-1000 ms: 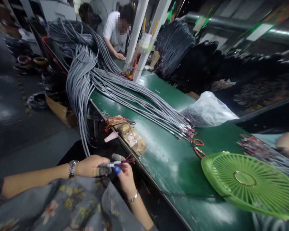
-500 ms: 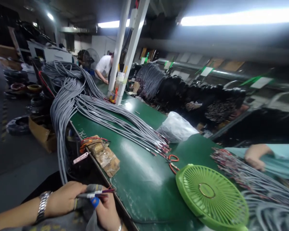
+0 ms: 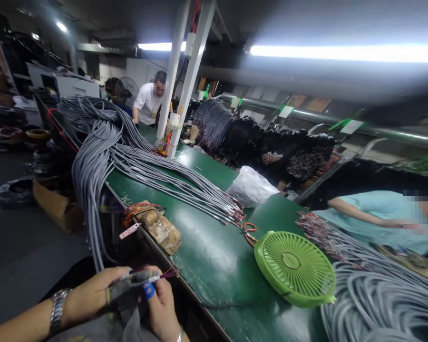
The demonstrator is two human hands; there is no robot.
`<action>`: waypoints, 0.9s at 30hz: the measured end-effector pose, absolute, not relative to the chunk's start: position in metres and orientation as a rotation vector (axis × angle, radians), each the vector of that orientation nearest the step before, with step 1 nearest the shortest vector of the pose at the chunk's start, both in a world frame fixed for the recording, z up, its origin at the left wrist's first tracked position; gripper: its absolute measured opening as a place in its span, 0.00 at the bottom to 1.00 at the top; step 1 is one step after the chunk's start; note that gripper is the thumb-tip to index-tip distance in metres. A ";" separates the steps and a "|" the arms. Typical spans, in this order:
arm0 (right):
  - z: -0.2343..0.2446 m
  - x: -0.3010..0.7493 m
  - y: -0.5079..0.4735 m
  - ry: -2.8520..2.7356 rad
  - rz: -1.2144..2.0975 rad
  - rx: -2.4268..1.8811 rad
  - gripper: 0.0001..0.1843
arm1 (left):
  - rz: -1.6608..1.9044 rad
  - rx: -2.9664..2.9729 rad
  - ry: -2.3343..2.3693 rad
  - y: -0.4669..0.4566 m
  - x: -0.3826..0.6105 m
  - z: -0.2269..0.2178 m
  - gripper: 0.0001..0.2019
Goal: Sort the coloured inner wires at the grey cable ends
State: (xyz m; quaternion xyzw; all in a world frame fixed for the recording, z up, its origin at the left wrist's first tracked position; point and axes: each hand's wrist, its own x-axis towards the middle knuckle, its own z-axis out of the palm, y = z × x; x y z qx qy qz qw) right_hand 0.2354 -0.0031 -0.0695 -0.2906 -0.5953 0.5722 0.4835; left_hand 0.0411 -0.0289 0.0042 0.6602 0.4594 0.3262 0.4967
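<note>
Low at the left of the head view, my left hand [image 3: 92,295], a metal watch on its wrist, is closed round a grey cable end [image 3: 128,285] with thin red and dark wires [image 3: 166,273] sticking out to the right. My right hand [image 3: 160,308] has a blue wrap on the thumb and pinches the same cable end from below. Both hands hover just off the near edge of the green table [image 3: 207,256]. A large bundle of grey cables [image 3: 135,166] lies across the table and hangs over its left edge.
A green fan [image 3: 294,266] lies flat on the table beside orange-handled snips [image 3: 248,232] and a clear plastic bag [image 3: 251,186]. A taped brown block [image 3: 157,227] sits at the near edge. More grey cables [image 3: 378,304] pile at right. One person in teal leans in at right; another in white stands far back.
The view has tilted up and swung, showing the ceiling lights and the person at right. My hands stay together on the cable end, now lower in the picture.
</note>
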 end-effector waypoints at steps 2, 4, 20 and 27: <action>-0.066 0.232 -0.005 -1.436 1.473 -0.723 0.33 | 0.869 1.417 1.141 -0.033 0.031 0.008 0.28; -0.061 0.229 -0.004 -1.406 1.508 -0.724 0.33 | 0.993 1.262 1.250 -0.035 0.016 0.011 0.27; -0.026 0.156 0.003 -1.494 1.862 -0.741 0.39 | 1.040 0.882 1.113 -0.013 -0.017 0.021 0.22; -0.033 0.156 0.002 -1.454 1.991 -0.720 0.36 | 0.775 0.912 0.960 -0.006 -0.017 0.013 0.34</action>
